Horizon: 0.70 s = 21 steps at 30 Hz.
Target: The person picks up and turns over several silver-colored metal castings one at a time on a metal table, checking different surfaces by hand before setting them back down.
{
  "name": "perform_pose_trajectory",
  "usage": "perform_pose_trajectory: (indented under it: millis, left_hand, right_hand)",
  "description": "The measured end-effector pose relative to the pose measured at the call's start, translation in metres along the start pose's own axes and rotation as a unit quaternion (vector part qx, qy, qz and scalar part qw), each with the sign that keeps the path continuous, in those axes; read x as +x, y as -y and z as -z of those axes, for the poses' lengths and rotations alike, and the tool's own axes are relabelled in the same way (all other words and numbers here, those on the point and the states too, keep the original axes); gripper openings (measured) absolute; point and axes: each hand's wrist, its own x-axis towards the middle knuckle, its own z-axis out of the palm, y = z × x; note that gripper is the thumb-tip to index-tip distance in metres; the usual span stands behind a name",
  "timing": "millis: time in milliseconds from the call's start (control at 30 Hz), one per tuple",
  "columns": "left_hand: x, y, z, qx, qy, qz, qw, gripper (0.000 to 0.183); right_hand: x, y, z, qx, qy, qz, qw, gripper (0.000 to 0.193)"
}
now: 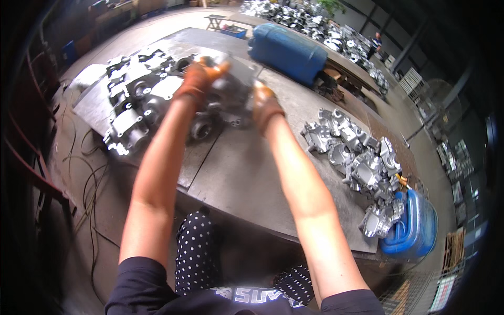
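Note:
Both my hands wear orange-brown gloves and reach out over the metal table (241, 181). Between them is a grey metal casting (235, 88), smeared by motion. My left hand (199, 81) grips its left side, with the fingers partly blurred. On its right edge my right hand (268, 107) is closed, the fingertips at the upper corner. Close by on the left, a cluster of silver metal castings (128, 123) with round openings and bolt holes covers that end of the table. The held casting's underside cannot be made out.
More silver castings (362, 160) stand in a group along the table's right side. A cut-open blue container (422, 226) sits at the right corner. A large blue drum (289, 52) lies at the far edge. Cables (90, 199) trail on the floor left. Another person (375, 44) stands far off.

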Motion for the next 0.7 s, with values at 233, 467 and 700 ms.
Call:
perform_pose_trajectory:
  millis: [233,467,700]
  left_hand:
    - [0.049,0.043,0.019,0.383,-0.064,-0.116,0.914,0.06]
    - [0.038,0.041,0.001,0.447,-0.177,-0.172,0.86,0.061]
    - [-0.076,-0.029,-0.152,0.314,-0.152,-0.417,0.84,0.062]
  right_hand:
    - [0.015,-0.018,-0.039,-0.137,0.021,0.03,0.99,0.038]
    - [-0.127,-0.091,0.155,-0.344,-0.097,0.279,0.891,0.047]
    - [-0.227,-0.18,0.355,-0.577,-0.237,0.198,0.756,0.04]
